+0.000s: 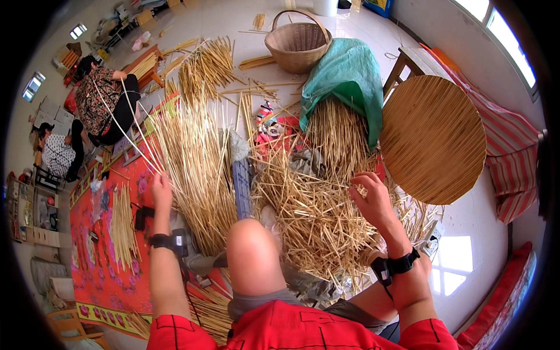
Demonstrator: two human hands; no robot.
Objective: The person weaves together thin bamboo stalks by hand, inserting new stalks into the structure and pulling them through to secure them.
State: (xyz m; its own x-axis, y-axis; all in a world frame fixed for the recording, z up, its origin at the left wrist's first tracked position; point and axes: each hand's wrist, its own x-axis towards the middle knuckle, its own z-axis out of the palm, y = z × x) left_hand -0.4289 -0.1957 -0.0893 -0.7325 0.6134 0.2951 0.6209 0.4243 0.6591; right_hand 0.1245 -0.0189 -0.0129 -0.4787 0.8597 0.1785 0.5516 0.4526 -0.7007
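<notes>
My left hand (161, 188) is closed on a few long, pale straw stalks (119, 123). They reach up and to the left from my fingers. Just right of that hand lies a large bundle of long straw (189, 157), its ends fanned out. My right hand (373, 201) hovers over the right side of a loose heap of short straw pieces (309, 216), fingers bent and apart, with nothing visible in them. Behind the heap, more straw (338, 131) pokes out of a green sack (344, 70).
A round brown board (433, 140) leans against a wooden table (434, 58) at right. A wicker basket (298, 46) stands at the far side. Thin straw (122, 227) lies on a red floral mat (96, 245) at left. Two people (102, 99) sit at far left.
</notes>
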